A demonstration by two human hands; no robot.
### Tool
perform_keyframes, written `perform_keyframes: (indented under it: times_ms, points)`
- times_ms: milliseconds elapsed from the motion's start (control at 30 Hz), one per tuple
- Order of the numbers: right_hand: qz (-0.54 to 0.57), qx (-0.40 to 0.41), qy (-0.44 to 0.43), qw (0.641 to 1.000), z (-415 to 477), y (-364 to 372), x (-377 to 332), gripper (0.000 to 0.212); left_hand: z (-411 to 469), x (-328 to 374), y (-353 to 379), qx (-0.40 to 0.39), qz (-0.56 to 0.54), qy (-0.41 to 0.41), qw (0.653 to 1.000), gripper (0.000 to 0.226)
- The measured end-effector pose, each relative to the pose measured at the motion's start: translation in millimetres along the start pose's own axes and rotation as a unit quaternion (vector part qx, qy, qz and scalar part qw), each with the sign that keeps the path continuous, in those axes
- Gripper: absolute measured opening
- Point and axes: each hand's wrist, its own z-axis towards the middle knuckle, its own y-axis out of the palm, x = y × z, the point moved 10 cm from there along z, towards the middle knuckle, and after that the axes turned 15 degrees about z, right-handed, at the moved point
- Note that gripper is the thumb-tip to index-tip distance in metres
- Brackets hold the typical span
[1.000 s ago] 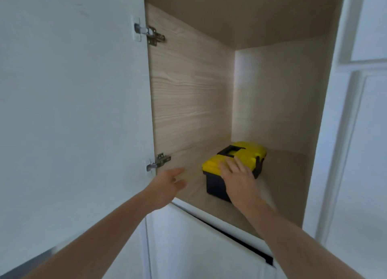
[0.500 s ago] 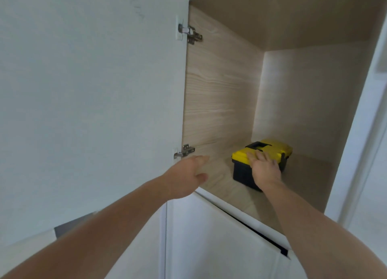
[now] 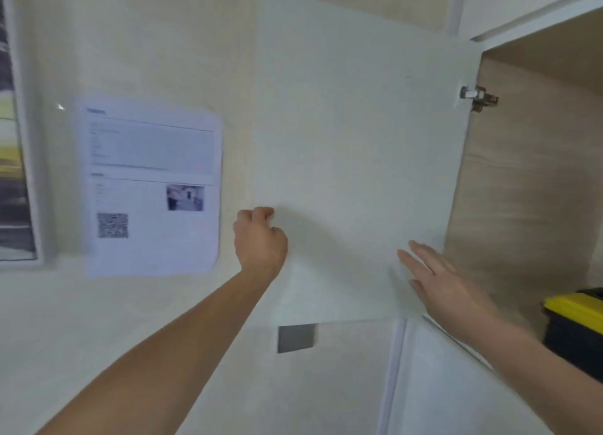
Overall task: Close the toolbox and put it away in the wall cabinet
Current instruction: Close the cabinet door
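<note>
Now the left hand (image 3: 259, 238) curls its grip round the open cabinet door's (image 3: 352, 147) free edge; right hand (image 3: 447, 284) flat, fingers spread, empty; toolbox (image 3: 577, 323) sits closed inside the wall cabinet (image 3: 528, 180), long axis unclear.

White printed paper sheet (image 3: 151, 186) on the cream wall: text lines and headings blurred, none legible. It bears a square QR-type code (image 3: 112, 225) and a small photo (image 3: 185, 198); no readable words, numbers or brands.

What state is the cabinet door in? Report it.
Open. The door is swung wide, the wood interior and hinge are exposed, and the left hand grips its free edge.
</note>
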Motion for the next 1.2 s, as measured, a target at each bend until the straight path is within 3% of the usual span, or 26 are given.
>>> perform_keyframes:
  times_ms: [67,133,233,400,567,733,833,1000,1200]
  points:
    - [-0.005,0.020,-0.068,0.998,18.8,-2.6,-51.9,0.055,4.5,-31.2,-18.8,0.041,0.008,-0.062,0.997,0.046]
    - [0.001,0.024,-0.112,0.993,32.9,-1.4,-88.9,0.053,2.5,-50.2,-15.7,0.020,-0.017,-0.106,0.994,0.051]
    - [0.001,0.026,-0.150,0.988,49.3,-1.0,-124.8,0.052,-4.0,-51.3,9.8,-0.071,-0.069,-0.098,0.990,0.058]
    - [0.006,0.042,-0.180,0.983,58.2,-15.3,-154.3,0.049,-6.9,-54.7,12.5,-0.096,-0.101,-0.082,0.987,0.053]
    - [0.005,0.096,-0.245,0.965,48.9,-48.2,-191.9,0.050,-43.9,-44.7,-6.6,-0.051,-0.183,0.031,0.981,0.031]
    - [-0.032,0.159,-0.344,0.925,18.2,-93.6,-232.5,0.042,-115.4,-3.8,-40.0,-0.005,-0.232,0.172,0.957,0.043]
    - [-0.069,0.155,-0.369,0.914,-2.2,-116.4,-238.2,0.036,-166.5,34.5,-50.8,-0.028,-0.290,0.245,0.924,0.047]
    - [-0.160,0.136,-0.342,0.916,-47.8,-157.6,-195.5,0.033,-251.7,116.2,-43.0,-0.070,-0.349,0.336,0.872,0.056]
    - [-0.286,0.050,-0.254,0.923,-110.8,-212.5,-104.2,0.029,-338.2,203.8,-12.7,-0.088,-0.300,0.385,0.868,0.069]
